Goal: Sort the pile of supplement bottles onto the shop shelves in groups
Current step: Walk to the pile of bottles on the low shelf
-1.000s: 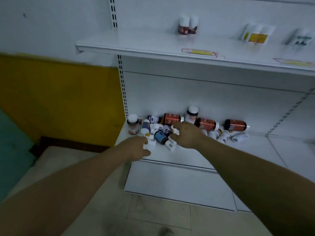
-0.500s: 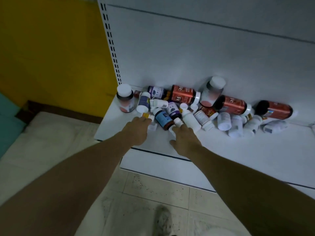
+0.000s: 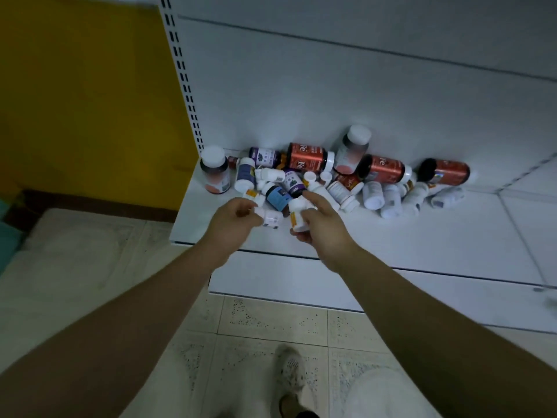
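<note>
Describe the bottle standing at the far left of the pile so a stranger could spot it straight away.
Find the white bottom shelf and follow the pile of bottles to its left end, near the slotted upright. The far-left bottle has a white cap and pinkish label. Its lookalike leans on the back panel; this one stands upright.

**Bottles Behind the Hands**

The left hand (image 3: 233, 220) holds the first bottle (image 3: 270, 218), the right hand (image 3: 321, 229) the second bottle (image 3: 297, 213), side by side over the shelf (image 3: 407, 236). The pile (image 3: 346, 179) lies behind both hands (one standing bottle (image 3: 214, 170) sits behind the left hand).
</note>
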### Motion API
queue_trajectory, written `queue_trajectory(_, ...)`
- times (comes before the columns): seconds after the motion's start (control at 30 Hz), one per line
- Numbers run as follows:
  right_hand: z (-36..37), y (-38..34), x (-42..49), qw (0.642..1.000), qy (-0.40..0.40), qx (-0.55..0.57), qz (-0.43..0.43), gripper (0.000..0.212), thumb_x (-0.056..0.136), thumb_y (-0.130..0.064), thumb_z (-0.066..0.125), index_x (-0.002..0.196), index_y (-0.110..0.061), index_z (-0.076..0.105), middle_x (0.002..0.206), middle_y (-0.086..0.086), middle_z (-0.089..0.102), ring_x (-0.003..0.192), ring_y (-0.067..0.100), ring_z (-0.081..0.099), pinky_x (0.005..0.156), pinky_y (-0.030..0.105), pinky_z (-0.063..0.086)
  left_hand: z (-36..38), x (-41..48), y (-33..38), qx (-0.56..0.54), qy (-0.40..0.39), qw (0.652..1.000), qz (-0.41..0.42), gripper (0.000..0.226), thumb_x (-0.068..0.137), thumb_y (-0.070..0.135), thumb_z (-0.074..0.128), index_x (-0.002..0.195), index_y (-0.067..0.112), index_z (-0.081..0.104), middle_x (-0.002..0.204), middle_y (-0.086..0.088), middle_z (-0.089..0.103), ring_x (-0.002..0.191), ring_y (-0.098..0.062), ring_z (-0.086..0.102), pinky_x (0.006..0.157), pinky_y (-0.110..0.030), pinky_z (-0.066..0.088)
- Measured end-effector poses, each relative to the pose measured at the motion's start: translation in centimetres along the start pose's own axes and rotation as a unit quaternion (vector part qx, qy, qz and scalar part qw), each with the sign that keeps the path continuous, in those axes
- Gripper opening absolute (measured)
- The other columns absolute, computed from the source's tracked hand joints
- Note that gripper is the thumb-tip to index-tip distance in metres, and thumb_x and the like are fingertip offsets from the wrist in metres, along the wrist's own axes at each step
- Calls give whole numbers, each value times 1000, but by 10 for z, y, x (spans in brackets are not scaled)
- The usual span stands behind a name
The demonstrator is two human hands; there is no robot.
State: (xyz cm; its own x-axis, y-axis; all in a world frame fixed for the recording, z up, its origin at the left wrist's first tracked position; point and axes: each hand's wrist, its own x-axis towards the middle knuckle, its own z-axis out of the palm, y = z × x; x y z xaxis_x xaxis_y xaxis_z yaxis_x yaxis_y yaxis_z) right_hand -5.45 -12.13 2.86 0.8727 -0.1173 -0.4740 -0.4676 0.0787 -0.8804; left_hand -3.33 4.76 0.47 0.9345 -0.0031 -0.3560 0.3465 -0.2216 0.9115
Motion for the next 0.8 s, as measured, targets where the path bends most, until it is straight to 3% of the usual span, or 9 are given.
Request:
queue_trajectory(0.1,10,-24,-51,985,-38,168,10,38,97,-2,34,123,-19,55,117,16,60,82,27,58,67,30,53,-19,-50,37,-229,-33,971,-58,20,90,0,50,102,12,61,113,-16,61,96,-28,60,83,-42,54)
queue_trajectory(0.23,22,-47,-114,963,-67,258,-31,20,100,-22,45,114,-18,59,96,12,66,74,20,61,66,28,54,-40,-110,80,-328,-77,941,-41,21,96,5,45,98,17,62,104,-11,61,92,-26,62,75,-44,56)
queue_trajectory(0.37,29,-66,-163,969,-72,220,-87,15,100,-24,45,106,-22,59,87,4,66,68,11,63,62,24,48,-59,-155,113,-306,-145,941,16,20,95,9,51,106,20,65,112,-12,60,91,-27,65,66,-43,57)
queue_trajectory(0.53,20,-89,-209,949,-57,284,-123,24,100,-14,39,111,-19,59,104,11,62,91,23,59,74,32,53,-66,-194,156,-221,-179,955,82,21,98,15,47,106,20,66,109,-13,61,92,-28,67,66,-36,58)
queue_trajectory(0.67,0,-111,-239,932,-33,304,-194,28,99,-10,37,114,-21,58,100,14,64,84,23,62,71,33,52,-58,-220,185,-208,-219,946,115,36,97,4,35,109,19,65,112,-16,61,90,-28,66,63,-34,57)
queue_trajectory(0.8,-25,-133,-266,914,-24,319,-250,26,100,-13,36,111,-19,59,98,17,62,79,25,60,67,32,51,-38,-246,212,-202,-249,932,170,40,96,-1,36,111,25,63,106,-17,66,84,-23,65,59,-31,57)
